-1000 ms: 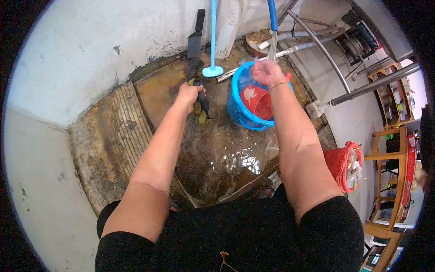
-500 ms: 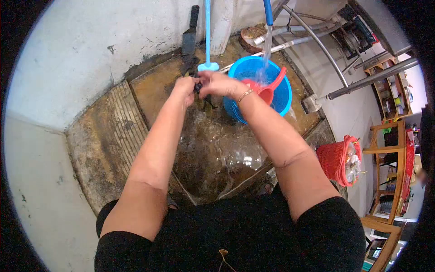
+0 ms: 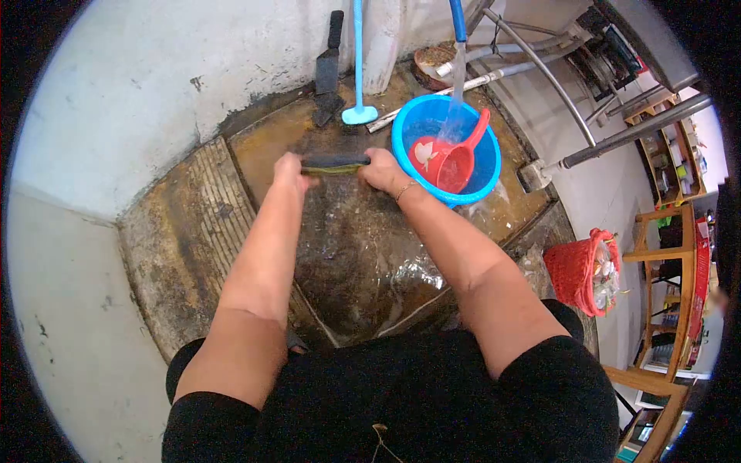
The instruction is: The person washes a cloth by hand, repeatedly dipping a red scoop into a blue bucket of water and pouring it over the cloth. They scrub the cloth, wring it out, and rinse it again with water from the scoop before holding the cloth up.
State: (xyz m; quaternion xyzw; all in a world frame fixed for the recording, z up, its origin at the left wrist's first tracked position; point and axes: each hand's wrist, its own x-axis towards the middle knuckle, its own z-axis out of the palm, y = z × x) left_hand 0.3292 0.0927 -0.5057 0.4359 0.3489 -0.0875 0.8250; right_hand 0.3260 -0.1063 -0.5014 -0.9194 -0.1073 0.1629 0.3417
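Between my two hands a dark, limp strip with a yellow-green edge [image 3: 333, 167] is pulled out straight, above the wet floor [image 3: 340, 262]. It is blurred, so I cannot make out its exact kind. My left hand [image 3: 292, 170] is closed round its left end. The right end is gripped by my right hand [image 3: 380, 170], which has a thin bracelet at the wrist. Just right of that hand stands a blue basin [image 3: 488, 171] with a red dipper [image 3: 451, 174] in it. Water runs into the basin from a blue hose [image 3: 458, 21].
A light-blue long-handled tool [image 3: 359, 115] and a black-handled flat scraper [image 3: 327, 69] lean against the wall. Behind the basin are a pipe [image 3: 486, 79] and a round container [image 3: 432, 65]. A red basket [image 3: 570, 274] of rubbish stands right, near wooden shelving [image 3: 656, 255].
My hands have moved apart and a little nearer to me, and the bunched dark strip is now stretched between them. My right arm no longer covers part of the basin and dipper.
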